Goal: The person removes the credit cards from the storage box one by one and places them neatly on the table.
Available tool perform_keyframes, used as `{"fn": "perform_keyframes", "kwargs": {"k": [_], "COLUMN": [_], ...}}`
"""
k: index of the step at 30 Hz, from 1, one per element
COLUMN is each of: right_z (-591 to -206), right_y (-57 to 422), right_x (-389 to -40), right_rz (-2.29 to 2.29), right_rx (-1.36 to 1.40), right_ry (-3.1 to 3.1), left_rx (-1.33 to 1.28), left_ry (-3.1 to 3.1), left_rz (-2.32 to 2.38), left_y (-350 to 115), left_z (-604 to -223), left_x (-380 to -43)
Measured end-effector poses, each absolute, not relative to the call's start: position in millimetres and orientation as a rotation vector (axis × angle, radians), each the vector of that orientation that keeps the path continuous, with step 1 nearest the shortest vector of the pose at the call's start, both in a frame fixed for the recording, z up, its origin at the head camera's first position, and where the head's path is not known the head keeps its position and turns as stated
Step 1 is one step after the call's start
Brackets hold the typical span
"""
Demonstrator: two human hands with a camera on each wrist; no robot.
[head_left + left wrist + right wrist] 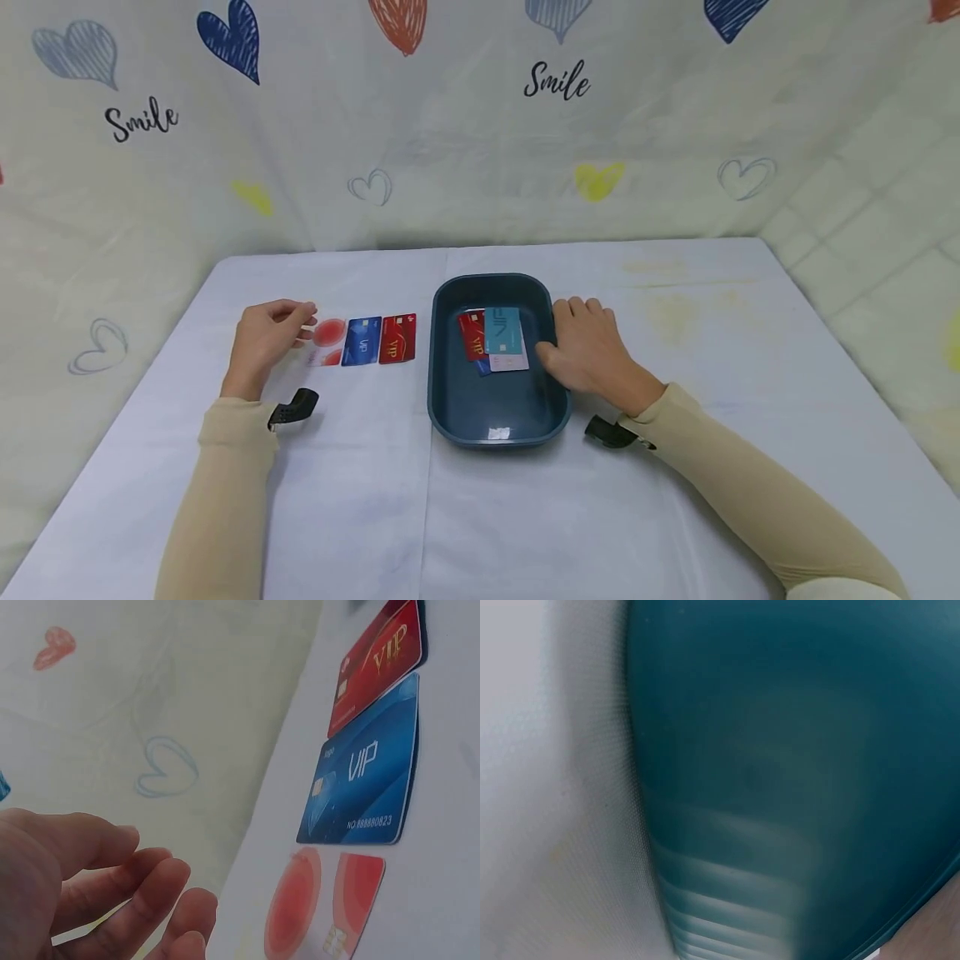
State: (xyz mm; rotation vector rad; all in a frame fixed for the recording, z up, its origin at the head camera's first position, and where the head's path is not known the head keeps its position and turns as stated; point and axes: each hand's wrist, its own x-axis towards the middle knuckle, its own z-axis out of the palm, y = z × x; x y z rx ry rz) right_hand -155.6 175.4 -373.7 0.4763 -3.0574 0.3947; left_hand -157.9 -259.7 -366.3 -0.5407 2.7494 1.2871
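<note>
A dark teal plastic basin stands mid-table. My right hand grips its right rim, thumb over the inner side; in the right wrist view the basin's wall fills most of the picture. Inside lie overlapping cards: a red one, a light teal one, a pale one and a sliver of blue. Left of the basin, a row holds a red VIP card, a blue VIP card and a white card with red circles. Beside that last card, my left hand holds nothing, fingers loosely bent.
A white cloth covers the table. Behind it hangs a pale backdrop with printed hearts and "Smile" lettering. Each wrist carries a small black camera, on the left and on the right.
</note>
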Motion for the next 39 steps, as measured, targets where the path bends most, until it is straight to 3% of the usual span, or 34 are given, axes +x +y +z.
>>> {"fn": "perform_keyframes", "kwargs": {"k": [39], "right_z": [-375.5], "right_y": [175.7], "right_x": [-154.7], "right_rz": [0.373], "right_rx": [0.467], "right_ry": [-3.041], "left_rx": [-0.048], "left_ry": [2.974], "left_rz": [1.053], "left_y": [-182.7], "left_z": [-291.4], "left_x": [-172.7]}}
